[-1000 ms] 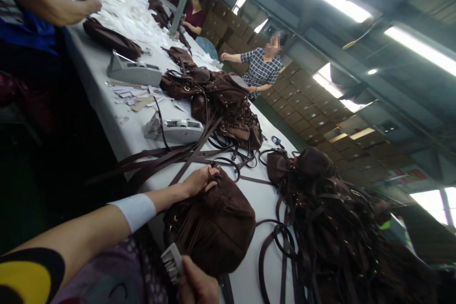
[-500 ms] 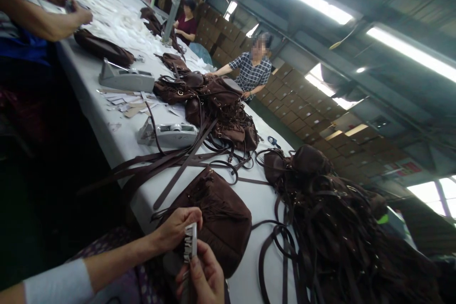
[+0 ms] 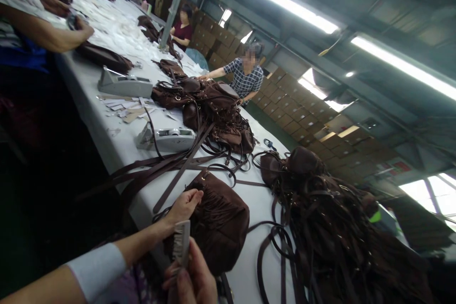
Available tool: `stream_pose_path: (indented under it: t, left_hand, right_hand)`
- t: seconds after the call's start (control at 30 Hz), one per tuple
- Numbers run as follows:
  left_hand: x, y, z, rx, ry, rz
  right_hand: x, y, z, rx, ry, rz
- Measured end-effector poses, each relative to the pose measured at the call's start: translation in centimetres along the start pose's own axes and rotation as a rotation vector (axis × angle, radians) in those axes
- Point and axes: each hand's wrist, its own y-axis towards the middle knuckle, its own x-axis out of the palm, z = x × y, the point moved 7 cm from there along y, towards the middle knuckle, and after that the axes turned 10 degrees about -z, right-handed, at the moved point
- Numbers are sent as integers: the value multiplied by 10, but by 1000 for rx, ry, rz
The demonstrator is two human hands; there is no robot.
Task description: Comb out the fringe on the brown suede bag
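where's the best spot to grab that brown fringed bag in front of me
Probably the top edge of the brown fringed bag, where the left hand rests, coming from the near table edge. The strap leaves from that end, and the fringe hangs loose lower down.

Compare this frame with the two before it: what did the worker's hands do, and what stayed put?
The left hand left the far top edge of the brown fringed bag, came back toward the body, and now rests on the bag's near edge. The right hand raised the brush from low beside the bag to upright in front of it. The bag, loose straps and tape dispensers lie as before.
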Motion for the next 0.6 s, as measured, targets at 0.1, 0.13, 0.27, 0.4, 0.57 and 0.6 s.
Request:
stream_pose_path:
  t: [0.1,0.13,0.27,0.4,0.57,0.6]
  left_hand:
    - [-5,-21,11,0,-23,-45]
    - [-6,-29,15,1,-29,-62]
    - [-6,-65,28,-11,-37,-170]
    - [15,-93,40,2,5,-419]
    - [19,-103,51,44,174,-358]
    - [21,-105,48,14,154,-363]
  right_hand:
    - [-24,-1,1,-25,28,89]
    - [-30,-2,1,-27,2,108]
    - [-36,-9,0,-26,-142,157]
    - [-30,-9,-5,-95,-394,203]
    - [-32,-11,-6,-145,-643,229]
    - [-34,-12,-4,-139,-664,231]
